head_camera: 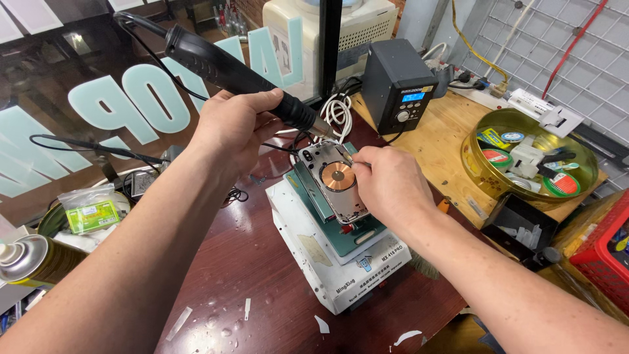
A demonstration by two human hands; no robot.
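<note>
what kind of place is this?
Probably a phone repair shop bench. The left hand aims a hot air gun at an opened phone housing on a heating platform, with a control station behind.

The left hand (236,128) grips a black hot-air handle (223,69), nozzle aimed at an opened phone housing (335,180) on a white heating fixture (334,262). The right hand (390,187) touches the housing's edge at 3 o'clock. A gold tin (485,167) sits further at 3 o'clock on the tabletop (445,141).

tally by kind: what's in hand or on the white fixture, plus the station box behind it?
Hot-air handle: 1, in left hand
Phone housing: 1, under right hand
White fixture: 1
Black station box: 1
Total: 4
</note>
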